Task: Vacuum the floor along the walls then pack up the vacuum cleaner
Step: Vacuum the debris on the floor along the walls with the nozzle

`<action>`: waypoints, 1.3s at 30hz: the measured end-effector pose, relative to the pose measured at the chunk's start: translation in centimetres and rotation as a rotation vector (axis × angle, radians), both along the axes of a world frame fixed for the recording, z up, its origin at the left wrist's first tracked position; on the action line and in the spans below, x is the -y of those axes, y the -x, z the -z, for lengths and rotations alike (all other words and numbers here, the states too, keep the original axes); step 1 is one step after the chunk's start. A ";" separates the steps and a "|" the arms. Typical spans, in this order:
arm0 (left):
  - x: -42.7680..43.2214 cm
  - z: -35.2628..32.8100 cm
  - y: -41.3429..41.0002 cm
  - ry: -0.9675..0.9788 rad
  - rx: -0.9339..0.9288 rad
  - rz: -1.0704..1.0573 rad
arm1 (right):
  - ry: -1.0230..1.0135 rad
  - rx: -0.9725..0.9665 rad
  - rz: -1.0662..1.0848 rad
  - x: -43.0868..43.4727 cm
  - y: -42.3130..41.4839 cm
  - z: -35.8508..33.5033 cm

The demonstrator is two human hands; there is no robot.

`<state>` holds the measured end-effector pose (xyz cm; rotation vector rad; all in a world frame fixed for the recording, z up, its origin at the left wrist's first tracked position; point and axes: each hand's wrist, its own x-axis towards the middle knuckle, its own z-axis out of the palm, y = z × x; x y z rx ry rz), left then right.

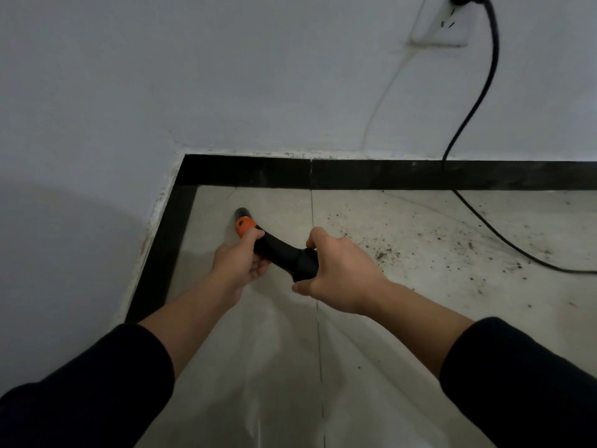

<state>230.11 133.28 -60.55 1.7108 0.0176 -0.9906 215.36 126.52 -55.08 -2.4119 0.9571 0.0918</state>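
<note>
A black vacuum handle (277, 250) with an orange collar (244, 225) points down toward the floor near the room's corner. Its tube end (240, 212) is seen end-on just past the collar. My left hand (240, 261) grips the handle just behind the orange collar. My right hand (336, 270) grips the thicker rear end of the handle, fingers wrapped over it. Both forearms reach in from below in dark sleeves. The vacuum's body is out of view.
A black power cord (484, 92) hangs from a wall socket (452, 24) at top right and trails across the tiled floor (420, 318) to the right edge. Dark dirt specks (387, 250) lie scattered right of my hands. A black skirting (323, 174) lines both walls.
</note>
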 end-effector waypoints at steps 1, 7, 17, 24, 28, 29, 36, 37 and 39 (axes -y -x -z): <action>-0.1 -0.1 0.6 -0.002 -0.008 0.028 | -0.001 -0.009 0.002 0.0 0.7 -0.1; 0.1 -0.8 3.8 -0.022 -0.096 0.171 | 0.010 -0.055 0.020 -0.4 4.7 -0.8; -0.7 -2.7 9.1 -0.098 -0.232 0.361 | 0.015 -0.133 0.024 -1.9 11.4 -2.6; -2.1 -2.2 12.6 -0.138 -0.215 0.380 | 0.012 -0.185 0.007 -3.0 14.4 -2.7; -3.2 -1.7 14.1 -0.145 -0.193 0.372 | 0.014 -0.228 -0.040 -3.6 15.3 -2.7; -3.4 -1.7 14.4 -0.147 -0.196 0.377 | 0.012 -0.238 -0.048 -3.7 15.5 -2.7; -3.8 -2.1 15.4 -0.146 -0.209 0.414 | -0.007 -0.292 -0.065 -3.6 16.3 -3.6; -3.7 -2.2 15.5 -0.141 -0.210 0.414 | -0.009 -0.300 -0.061 -3.4 16.3 -3.9; -3.6 -2.3 15.7 -0.134 -0.215 0.411 | 0.001 -0.310 -0.050 -3.2 16.4 -4.4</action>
